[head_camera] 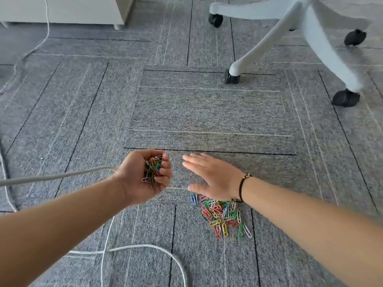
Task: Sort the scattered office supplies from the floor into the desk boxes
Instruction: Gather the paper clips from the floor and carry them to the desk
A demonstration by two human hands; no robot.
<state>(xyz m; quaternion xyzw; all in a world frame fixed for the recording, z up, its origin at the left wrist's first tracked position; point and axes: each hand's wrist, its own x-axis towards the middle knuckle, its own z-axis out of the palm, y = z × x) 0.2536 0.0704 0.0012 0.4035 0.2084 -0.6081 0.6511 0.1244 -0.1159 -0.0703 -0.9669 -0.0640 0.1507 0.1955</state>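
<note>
Your right hand (pixel 215 179) is smeared by motion and covers the far edge of the paper clip pile (pixel 223 216), your left hand (pixel 145 175) hides most of the clips it cups, and the chair base (pixel 290 27) and white cabinet (pixel 62 9) are cut off at the top edge.

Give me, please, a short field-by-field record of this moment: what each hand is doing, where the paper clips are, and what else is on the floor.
left hand: palm up, cupped round a bunch of clips
right hand: flat, fingers straight, above the carpet
loose pile of clips: on the carpet, near the right wrist
desk boxes: not in view
other: chair base far right; white cord near; cabinet far left
</note>
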